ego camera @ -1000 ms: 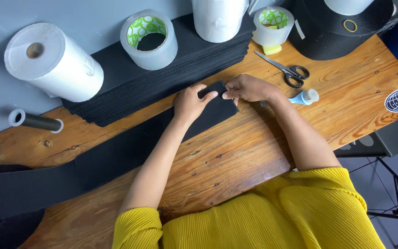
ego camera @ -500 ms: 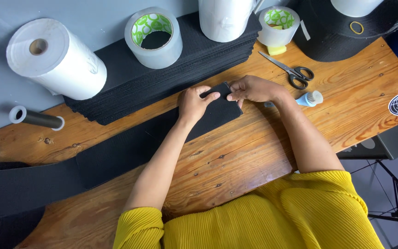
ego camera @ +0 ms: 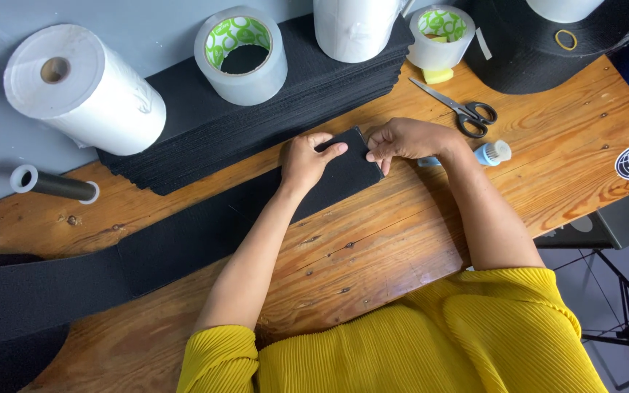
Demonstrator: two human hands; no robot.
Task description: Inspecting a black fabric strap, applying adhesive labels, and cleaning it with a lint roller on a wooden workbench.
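Black fabric strip [ego camera: 183,240], laid across wooden surface [ego camera: 402,247]: folded end pressed flat under left hand [ego camera: 307,161], its corner pinched by right hand [ego camera: 405,138]; scissors [ego camera: 460,110] near.

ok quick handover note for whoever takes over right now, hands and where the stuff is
Left hand: flat on the end of the long black fabric strip, fingers over the folded end.
Right hand: pinching that folded end's right edge.
The strip runs left across the wooden table and off its edge.
Nearby: scissors and a small blue-and-white bottle, lying untouched beside the right hand; a stack of black pieces behind, with clear tape rolls on it.
Done: strip end folded over.
Left: the fold is only held by the hands, and the strip is uncut.
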